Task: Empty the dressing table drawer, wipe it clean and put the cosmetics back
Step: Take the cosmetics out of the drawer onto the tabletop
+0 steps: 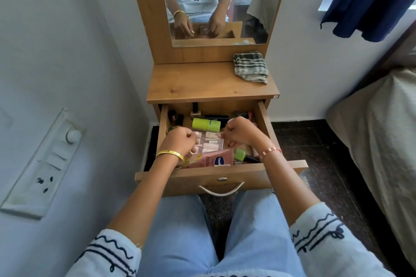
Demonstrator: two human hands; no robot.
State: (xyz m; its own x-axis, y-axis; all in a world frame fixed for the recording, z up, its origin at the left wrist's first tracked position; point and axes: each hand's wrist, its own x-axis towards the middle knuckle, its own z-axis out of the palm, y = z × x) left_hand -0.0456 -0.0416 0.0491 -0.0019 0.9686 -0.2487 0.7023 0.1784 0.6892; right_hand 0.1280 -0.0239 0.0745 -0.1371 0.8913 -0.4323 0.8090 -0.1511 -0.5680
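The dressing table drawer (262,119) is pulled out over my lap and holds several cosmetics. My left hand (180,141) and my right hand (239,131) are both inside it, fingers curled on the left and right edges of a pink makeup palette (210,143). Behind the palette lies a green tube (206,125). At the front lie a pink Vaseline tube (213,159) and a green-capped bottle (239,154). Small dark bottles (174,117) stand at the back left. A checked cloth (251,66) sits folded on the tabletop (202,83) at the back right.
A mirror (216,2) rises behind the tabletop and reflects both hands. A wall with a switchboard (42,164) is close on the left. A bed (382,130) stands on the right, with dark floor (315,141) between it and the table. The drawer's metal handle (221,189) faces my knees.
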